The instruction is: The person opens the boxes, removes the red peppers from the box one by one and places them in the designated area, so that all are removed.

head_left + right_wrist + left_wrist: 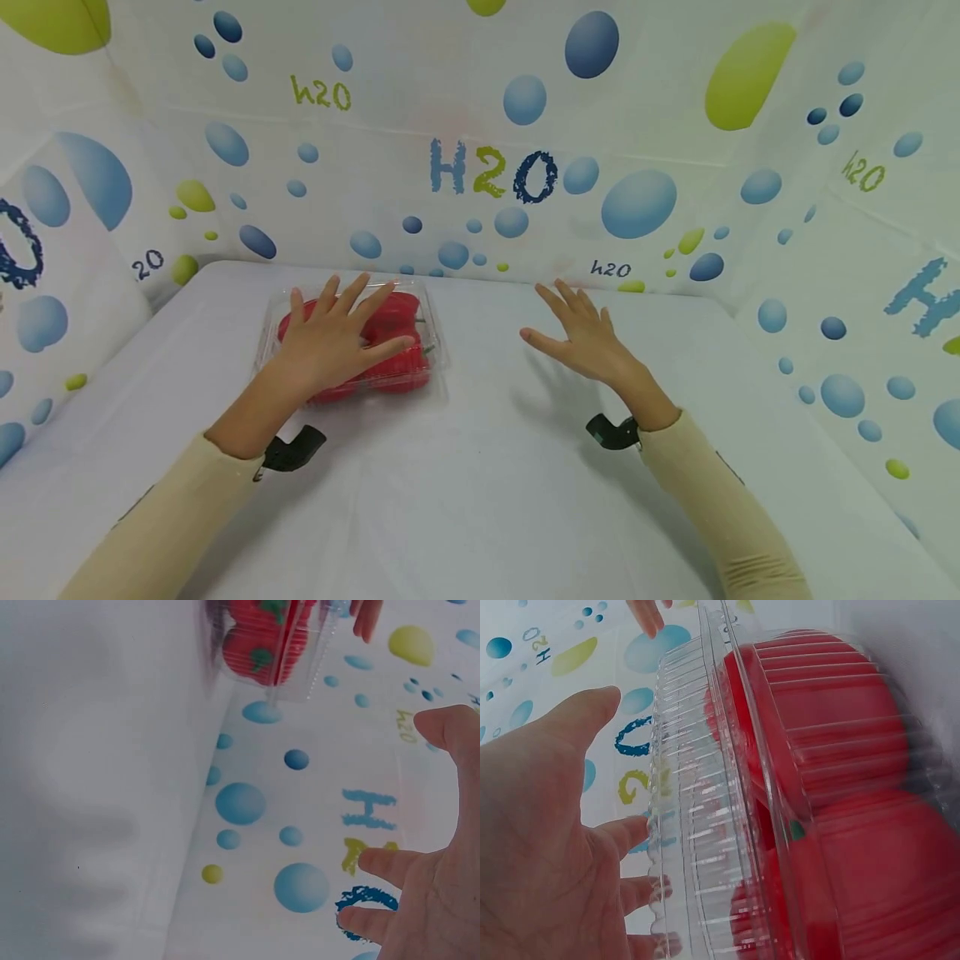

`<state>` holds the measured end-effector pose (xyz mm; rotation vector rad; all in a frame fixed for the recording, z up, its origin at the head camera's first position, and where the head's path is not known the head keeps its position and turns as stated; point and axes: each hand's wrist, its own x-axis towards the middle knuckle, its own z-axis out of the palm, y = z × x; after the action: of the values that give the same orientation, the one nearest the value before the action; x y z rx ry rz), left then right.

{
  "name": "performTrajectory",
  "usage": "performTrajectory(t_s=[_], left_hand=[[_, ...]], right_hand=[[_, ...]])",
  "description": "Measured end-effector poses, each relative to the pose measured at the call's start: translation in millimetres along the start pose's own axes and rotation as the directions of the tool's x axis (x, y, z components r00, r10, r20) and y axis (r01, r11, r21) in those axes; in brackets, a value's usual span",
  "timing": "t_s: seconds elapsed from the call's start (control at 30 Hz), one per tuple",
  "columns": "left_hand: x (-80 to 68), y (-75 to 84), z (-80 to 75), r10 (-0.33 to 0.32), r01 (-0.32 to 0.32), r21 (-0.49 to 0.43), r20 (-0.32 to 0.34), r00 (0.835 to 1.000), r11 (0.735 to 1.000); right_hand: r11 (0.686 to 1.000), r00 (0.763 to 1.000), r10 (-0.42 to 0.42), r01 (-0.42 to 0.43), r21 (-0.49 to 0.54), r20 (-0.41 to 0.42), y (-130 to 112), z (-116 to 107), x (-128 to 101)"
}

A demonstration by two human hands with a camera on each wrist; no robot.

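A clear plastic clamshell box (pixel 431 354) holding red bell peppers (pixel 401 312) lies on the white table (pixel 480 467) at the back left. My left hand (pixel 337 337) lies over its lid with straight, spread fingers. In the left wrist view the ribbed lid (pixel 705 825) and the peppers (pixel 855 847) fill the frame beside my palm (pixel 547 847). My right hand (pixel 581 337) hovers open over bare table to the right of the box, holding nothing. The right wrist view shows that hand's fingers (pixel 390 866) and the box (pixel 274 645) far off.
White walls printed with blue and green bubbles and "H2O" lettering (pixel 491 171) close the table in at the back and both sides. Both forearms wear beige sleeves (pixel 720 500) with black wrist camera mounts (pixel 611 433).
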<state>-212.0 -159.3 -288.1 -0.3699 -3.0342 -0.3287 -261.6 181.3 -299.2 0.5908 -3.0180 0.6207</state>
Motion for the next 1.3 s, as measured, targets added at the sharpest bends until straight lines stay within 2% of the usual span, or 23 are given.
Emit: performTrajectory(t_s=[0.27,0.47,0.97,1.3], left_hand=[[-5.9,-3.3,-0.9,-0.021,0.021,0.012,-0.007,1.000,1.000],[-8.3,-6.4,2.5,-0.011,0.011,0.007,-0.023,1.000,1.000],[-21.0,-7.8,11.4,0.070,-0.070,0.005,-0.073,0.995,0.998],[-25.0,-12.3,19.1,0.133,-0.130,0.038,-0.119,0.984,0.991]], right_hand=[[1.000,1.000,-0.016,0.015,0.010,0.009,-5,5,0],[0.999,0.999,-0.038,0.038,0.028,0.011,-9,8,1],[0.995,0.997,-0.077,0.076,0.070,0.022,-21,23,4],[0.988,0.992,-0.122,0.118,0.099,0.028,-27,29,4]])
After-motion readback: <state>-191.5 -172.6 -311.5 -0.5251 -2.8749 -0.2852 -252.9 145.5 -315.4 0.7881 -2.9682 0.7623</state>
